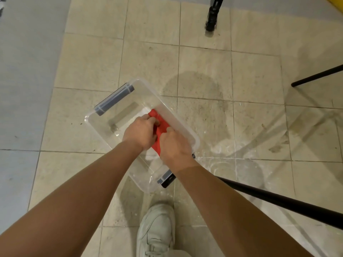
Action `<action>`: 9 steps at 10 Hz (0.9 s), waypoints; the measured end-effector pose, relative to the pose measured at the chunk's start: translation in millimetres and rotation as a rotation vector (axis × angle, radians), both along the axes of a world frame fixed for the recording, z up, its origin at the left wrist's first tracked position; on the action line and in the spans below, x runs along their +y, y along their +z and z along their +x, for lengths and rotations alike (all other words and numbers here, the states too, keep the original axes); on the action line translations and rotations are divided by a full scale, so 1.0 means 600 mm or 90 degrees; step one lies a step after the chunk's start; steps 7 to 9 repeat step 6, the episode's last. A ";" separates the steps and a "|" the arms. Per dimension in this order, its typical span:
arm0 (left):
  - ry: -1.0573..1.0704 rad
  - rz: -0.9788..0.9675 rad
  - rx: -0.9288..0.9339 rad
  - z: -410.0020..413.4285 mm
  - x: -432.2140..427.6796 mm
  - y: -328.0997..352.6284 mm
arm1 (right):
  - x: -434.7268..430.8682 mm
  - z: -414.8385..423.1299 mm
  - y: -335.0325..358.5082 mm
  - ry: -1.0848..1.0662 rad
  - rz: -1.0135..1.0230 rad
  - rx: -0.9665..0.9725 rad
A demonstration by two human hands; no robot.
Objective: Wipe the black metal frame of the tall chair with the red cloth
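Both hands were down in the clear tub (89,120) on the tiled floor, the left hand (140,133) and right hand (175,145) each with fingers curled tight round the bunched red cloth (161,121), which sat between them inside the tub. It looked like a wring-out, best done by twisting the fists opposite ways and keeping the cloth over the tub so drips fell inside. The black frame leg (278,199) stood untouched just beside the tub, on the right.

Tub (176,115) on the floor (204,62), cloth (163,121) inside it.
The left hand (141,132) and right hand (176,147) meet on the cloth; a shoe (157,229) stands nearer, one chair leg (278,201) runs beneath the right forearm, and a second chair leg (319,76) lies farther right.
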State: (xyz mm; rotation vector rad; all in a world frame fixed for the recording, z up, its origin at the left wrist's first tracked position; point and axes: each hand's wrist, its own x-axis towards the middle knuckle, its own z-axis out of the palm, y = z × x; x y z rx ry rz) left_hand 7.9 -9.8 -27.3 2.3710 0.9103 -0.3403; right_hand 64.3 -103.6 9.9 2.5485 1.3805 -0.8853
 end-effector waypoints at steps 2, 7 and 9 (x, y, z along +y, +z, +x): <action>0.010 -0.012 0.018 0.007 -0.001 0.013 | 0.002 0.004 -0.005 0.000 -0.018 0.021; 0.047 0.048 -0.077 0.009 -0.026 0.170 | -0.039 0.025 0.154 -0.045 0.095 0.037; 0.047 0.048 -0.077 0.009 -0.026 0.170 | -0.039 0.025 0.154 -0.045 0.095 0.037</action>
